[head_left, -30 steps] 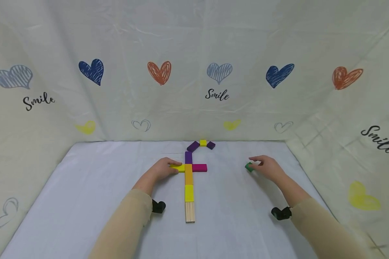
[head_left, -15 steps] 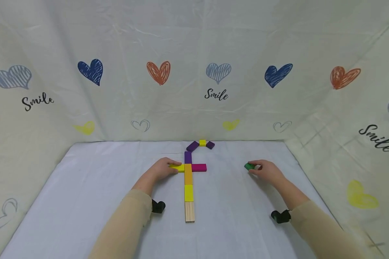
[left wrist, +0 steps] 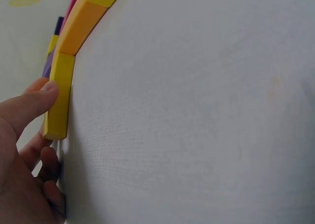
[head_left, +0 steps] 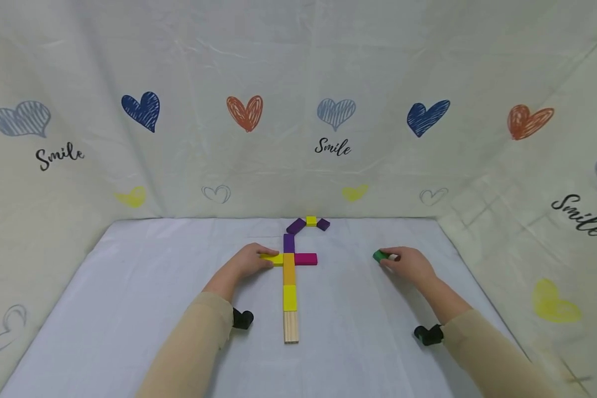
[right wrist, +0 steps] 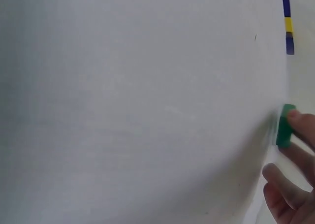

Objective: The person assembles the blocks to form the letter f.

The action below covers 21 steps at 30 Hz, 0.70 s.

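Note:
My left hand [head_left: 249,260] pinches a yellow block [left wrist: 61,93] between thumb and fingers. That block lies flat, its end against an orange block [head_left: 289,269]. Opposite it a magenta block [head_left: 305,259] sticks out to the right. Below the orange one, a yellow block [head_left: 289,298] and a striped bare-wood block [head_left: 291,327] continue the upright line. At its top stands a purple block [head_left: 289,243]. Off to the right, my right hand [head_left: 409,264] pinches a green block [right wrist: 284,128] between thumb and fingers, close over the white cloth.
Near the back edge a slanted purple block [head_left: 296,225], a small yellow block [head_left: 311,221] and a small purple block [head_left: 323,224] form a curve. A white cloth [head_left: 154,309] covers the table. Behind it hangs a sheet [head_left: 288,171] printed with hearts.
The right-hand fingers have closed onto the green block, which has shifted slightly left. The left hand and the laid-out blocks keep their places.

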### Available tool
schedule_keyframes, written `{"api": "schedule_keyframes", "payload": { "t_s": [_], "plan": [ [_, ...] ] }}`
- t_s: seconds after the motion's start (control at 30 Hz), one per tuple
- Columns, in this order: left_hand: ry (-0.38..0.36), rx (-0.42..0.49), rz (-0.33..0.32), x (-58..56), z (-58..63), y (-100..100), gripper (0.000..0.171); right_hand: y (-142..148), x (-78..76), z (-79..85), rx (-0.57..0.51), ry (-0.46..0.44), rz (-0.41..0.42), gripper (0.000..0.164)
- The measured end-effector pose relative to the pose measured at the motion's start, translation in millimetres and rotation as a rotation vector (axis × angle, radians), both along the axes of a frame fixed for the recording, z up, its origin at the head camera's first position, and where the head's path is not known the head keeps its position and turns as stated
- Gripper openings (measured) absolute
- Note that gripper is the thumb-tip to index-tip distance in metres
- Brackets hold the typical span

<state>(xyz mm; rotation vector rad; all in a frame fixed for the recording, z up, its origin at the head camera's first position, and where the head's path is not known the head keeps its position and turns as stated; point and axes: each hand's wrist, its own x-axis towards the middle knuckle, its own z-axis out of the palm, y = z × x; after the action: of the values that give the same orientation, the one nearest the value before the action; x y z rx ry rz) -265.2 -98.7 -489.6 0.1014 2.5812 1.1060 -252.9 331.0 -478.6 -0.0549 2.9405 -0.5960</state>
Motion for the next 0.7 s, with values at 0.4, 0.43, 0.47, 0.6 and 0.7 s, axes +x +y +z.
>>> {"api": "schedule_keyframes", "payload": {
  "t_s": [0.4, 0.43, 0.47, 0.6, 0.7],
  "plan": [
    [0.007, 0.012, -0.016, 0.0, 0.5, 0, 0.031, -26, -13.1, 11.6, -0.005, 0.01, -0.006, 0.044],
    [0.009, 0.011, -0.015, -0.3, 0.3, 0, 0.031, -30, -15.3, 12.1, -0.008, 0.01, 0.0, 0.044],
    [0.01, 0.009, -0.012, -0.5, -0.1, -1, 0.031, -34, -17.4, 12.3, -0.011, 0.01, 0.003, 0.044],
    [0.013, 0.007, -0.01, -1.0, -1.8, -2, 0.031, -51, -26.9, 12.2, -0.04, 0.001, 0.003, 0.043],
    [0.012, 0.003, -0.012, -1.2, -3.6, -2, 0.031, -62, -34.8, 10.4, -0.062, 0.003, 0.001, 0.042]
  ]
}}
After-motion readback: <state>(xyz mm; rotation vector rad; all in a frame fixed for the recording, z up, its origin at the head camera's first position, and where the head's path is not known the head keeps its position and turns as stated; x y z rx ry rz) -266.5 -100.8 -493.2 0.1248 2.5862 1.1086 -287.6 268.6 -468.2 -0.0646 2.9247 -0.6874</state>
